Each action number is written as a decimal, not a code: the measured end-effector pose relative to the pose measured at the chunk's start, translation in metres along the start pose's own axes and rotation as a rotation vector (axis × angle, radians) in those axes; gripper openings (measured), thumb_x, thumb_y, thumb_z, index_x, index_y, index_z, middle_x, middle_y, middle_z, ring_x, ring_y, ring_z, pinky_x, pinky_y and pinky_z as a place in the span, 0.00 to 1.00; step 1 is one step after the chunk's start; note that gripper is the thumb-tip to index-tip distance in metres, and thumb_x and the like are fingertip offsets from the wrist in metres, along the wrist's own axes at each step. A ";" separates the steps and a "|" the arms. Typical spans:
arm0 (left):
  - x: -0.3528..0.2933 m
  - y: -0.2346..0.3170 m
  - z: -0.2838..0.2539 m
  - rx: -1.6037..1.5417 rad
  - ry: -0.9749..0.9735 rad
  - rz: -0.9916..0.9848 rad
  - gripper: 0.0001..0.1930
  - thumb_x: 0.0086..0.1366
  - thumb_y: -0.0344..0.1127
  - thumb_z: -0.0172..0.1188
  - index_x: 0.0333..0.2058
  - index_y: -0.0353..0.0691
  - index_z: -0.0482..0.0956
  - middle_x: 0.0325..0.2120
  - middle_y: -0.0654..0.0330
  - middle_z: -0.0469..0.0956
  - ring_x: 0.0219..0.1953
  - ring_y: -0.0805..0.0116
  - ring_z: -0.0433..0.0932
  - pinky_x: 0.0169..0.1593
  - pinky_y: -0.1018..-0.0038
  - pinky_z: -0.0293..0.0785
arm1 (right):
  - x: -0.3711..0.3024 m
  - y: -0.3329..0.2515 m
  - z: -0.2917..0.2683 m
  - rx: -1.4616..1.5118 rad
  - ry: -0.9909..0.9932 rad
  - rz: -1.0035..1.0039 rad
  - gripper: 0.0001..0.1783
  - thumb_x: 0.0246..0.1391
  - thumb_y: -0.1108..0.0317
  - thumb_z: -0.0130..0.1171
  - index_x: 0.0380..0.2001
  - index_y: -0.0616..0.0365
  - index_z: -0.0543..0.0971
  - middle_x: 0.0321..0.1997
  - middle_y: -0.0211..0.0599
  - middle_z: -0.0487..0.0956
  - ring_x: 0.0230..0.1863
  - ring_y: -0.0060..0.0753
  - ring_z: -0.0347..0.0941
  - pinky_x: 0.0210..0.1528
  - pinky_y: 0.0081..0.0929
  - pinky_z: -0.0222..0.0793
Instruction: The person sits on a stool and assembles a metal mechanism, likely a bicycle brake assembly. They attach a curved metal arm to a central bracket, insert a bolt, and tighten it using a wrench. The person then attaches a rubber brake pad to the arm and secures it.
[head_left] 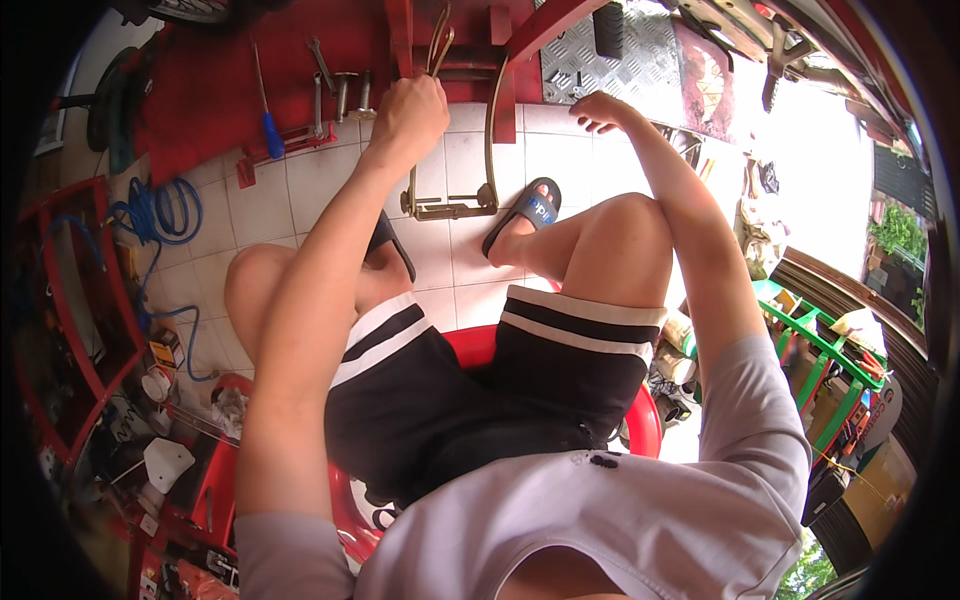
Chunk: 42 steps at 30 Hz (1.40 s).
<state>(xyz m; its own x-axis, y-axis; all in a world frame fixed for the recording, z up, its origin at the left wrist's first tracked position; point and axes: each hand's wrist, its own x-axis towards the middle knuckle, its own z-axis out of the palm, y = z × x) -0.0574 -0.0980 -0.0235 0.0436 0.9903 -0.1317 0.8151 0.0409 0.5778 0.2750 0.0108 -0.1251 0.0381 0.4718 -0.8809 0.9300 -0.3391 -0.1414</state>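
My left hand (412, 118) is closed round one arm of a brass-coloured U-shaped metal frame (492, 130). A bent loop sticks up above the fist, and the crossbar at the lower end hangs over the tiles between my feet. My fingers hide part of the gripped arm. My right hand (604, 112) hangs just in front of the edge of a diamond-patterned metal plate (645, 75). Its fingers are loosely bent and apart, with nothing in them.
On the red bench (200, 95) lie a blue-handled screwdriver (272, 136), wrenches (318, 105) and bolts (343, 97). A blue hose (180, 212) coils at the left beside a red rack (110, 330). A green-edged shelf (825, 345) stands at the right. I sit on a red stool (648, 425).
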 end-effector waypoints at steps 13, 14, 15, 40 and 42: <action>-0.030 0.050 -0.058 -0.063 0.140 0.188 0.18 0.67 0.35 0.42 0.24 0.28 0.74 0.18 0.39 0.75 0.25 0.40 0.76 0.32 0.54 0.74 | -0.175 -0.104 0.052 -0.229 -0.002 -0.457 0.26 0.56 0.47 0.50 0.54 0.47 0.71 0.54 0.41 0.73 0.45 0.40 0.77 0.47 0.36 0.75; -0.034 0.057 -0.065 -0.088 0.178 0.226 0.18 0.67 0.35 0.42 0.24 0.28 0.74 0.18 0.39 0.74 0.25 0.40 0.76 0.32 0.54 0.74 | -0.175 -0.098 0.064 -0.324 0.230 -0.588 0.25 0.54 0.48 0.53 0.50 0.50 0.75 0.45 0.43 0.78 0.44 0.40 0.77 0.47 0.35 0.74; -0.042 0.057 -0.073 -0.102 0.218 0.247 0.18 0.67 0.35 0.42 0.24 0.29 0.73 0.17 0.39 0.74 0.25 0.40 0.76 0.32 0.54 0.74 | -0.186 -0.103 0.079 -0.219 0.237 -0.691 0.25 0.54 0.50 0.55 0.51 0.52 0.74 0.47 0.43 0.78 0.46 0.42 0.76 0.49 0.34 0.72; -0.169 0.153 -0.168 -0.174 0.373 0.433 0.13 0.63 0.39 0.52 0.30 0.32 0.72 0.16 0.47 0.75 0.24 0.46 0.77 0.28 0.56 0.70 | -0.347 -0.104 0.147 0.189 -0.179 -1.343 0.33 0.48 0.65 0.61 0.57 0.63 0.64 0.47 0.42 0.77 0.47 0.36 0.75 0.52 0.31 0.67; -0.164 0.149 -0.158 -0.198 0.334 0.412 0.13 0.63 0.39 0.54 0.31 0.32 0.72 0.16 0.48 0.75 0.23 0.46 0.77 0.28 0.58 0.70 | -0.352 -0.115 0.147 0.514 -0.225 -1.301 0.27 0.51 0.68 0.58 0.53 0.65 0.64 0.47 0.42 0.75 0.48 0.36 0.73 0.54 0.33 0.66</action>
<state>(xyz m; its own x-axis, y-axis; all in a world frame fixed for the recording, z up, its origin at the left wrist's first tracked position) -0.0342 -0.2332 0.2121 0.1238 0.9165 0.3805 0.6440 -0.3659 0.6718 0.1004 -0.2358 0.1343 -0.8333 0.5512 -0.0419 0.0197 -0.0463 -0.9987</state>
